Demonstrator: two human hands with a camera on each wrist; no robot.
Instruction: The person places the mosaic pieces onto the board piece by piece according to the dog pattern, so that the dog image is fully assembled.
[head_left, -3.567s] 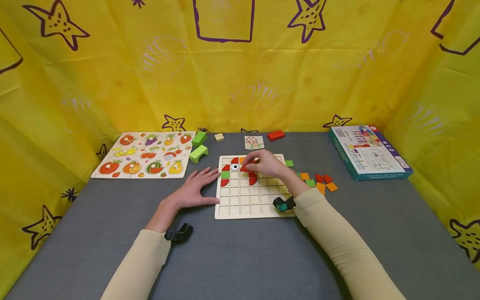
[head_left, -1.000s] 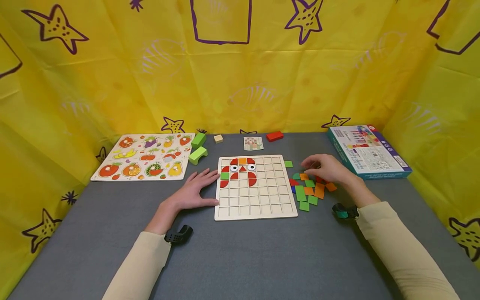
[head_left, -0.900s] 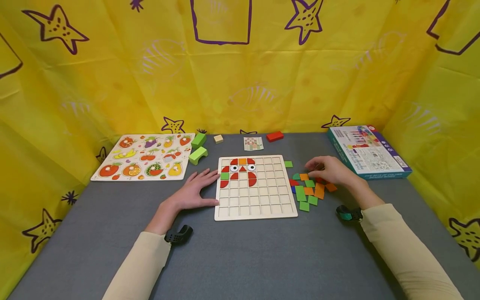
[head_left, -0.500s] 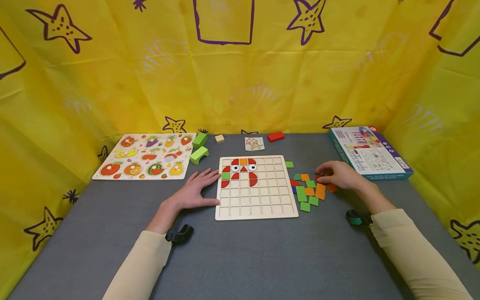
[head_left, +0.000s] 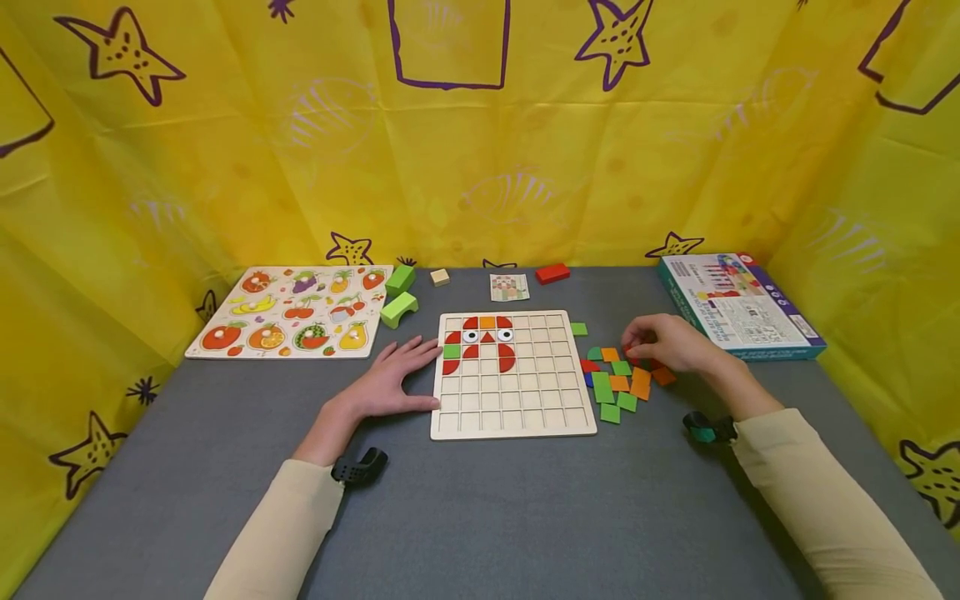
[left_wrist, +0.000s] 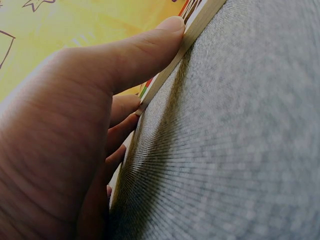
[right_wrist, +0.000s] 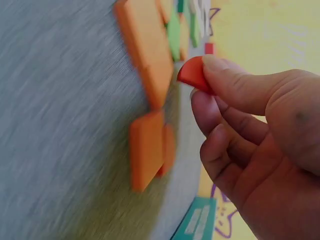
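A pale wooden grid board [head_left: 517, 400] lies mid-table, with red, orange and green tiles and two eye tiles set in its upper left squares. My left hand [head_left: 393, 379] touches the board's left edge; its thumb [left_wrist: 150, 47] and fingertips meet the rim in the left wrist view. Over the loose tiles right of the board, my right hand [head_left: 667, 342] pinches a red quarter-circle tile [right_wrist: 195, 75] between thumb and fingers. Beneath it lie orange tiles [right_wrist: 147, 150], and green tiles [head_left: 603, 387] lie closer to the board.
Behind the board lies a small picture card [head_left: 509, 287], with a red block [head_left: 552, 273] beside it. A fruit puzzle board [head_left: 288, 312] and green blocks [head_left: 399, 309] stand at left. A game box [head_left: 738, 307] sits at the back right.
My right hand has left the board, where a red triangle now sits between the eye tiles, and gone to the loose tiles. It now holds a red tile. The left hand stays put.
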